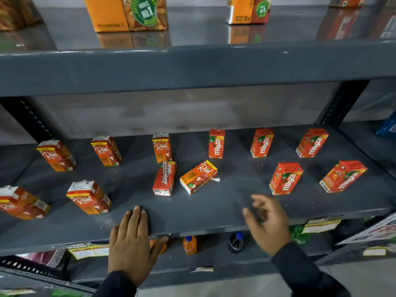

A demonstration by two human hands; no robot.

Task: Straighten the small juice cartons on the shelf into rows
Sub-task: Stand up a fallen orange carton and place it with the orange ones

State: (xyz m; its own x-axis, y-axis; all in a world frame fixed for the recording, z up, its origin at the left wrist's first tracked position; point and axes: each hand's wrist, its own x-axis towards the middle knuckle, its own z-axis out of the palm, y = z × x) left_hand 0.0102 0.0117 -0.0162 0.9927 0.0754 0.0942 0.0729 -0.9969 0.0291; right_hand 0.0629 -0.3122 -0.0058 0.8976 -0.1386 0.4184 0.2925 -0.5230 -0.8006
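Observation:
Small red-orange juice cartons stand in loose rows on the grey shelf (214, 213). Several upright "Real" cartons (106, 151) fill the left half, several "Maaza" cartons (261, 143) the right half. In the middle, two cartons lie flat: a "Real" carton (198, 177) turned askew and a red carton (165, 179) beside it, in front of an upright "Real" carton (162, 147). My left hand (131, 243) rests flat on the shelf's front edge, holding nothing. My right hand (267, 221) hovers over the front edge, fingers apart and blurred, empty.
A shelf above carries large orange juice packs (126, 13). Below the front edge stand small bottles (189, 245) and price labels (87, 250). A dark upright post (340, 103) bounds the shelf at the right; a blue pack (387, 127) sits beyond it.

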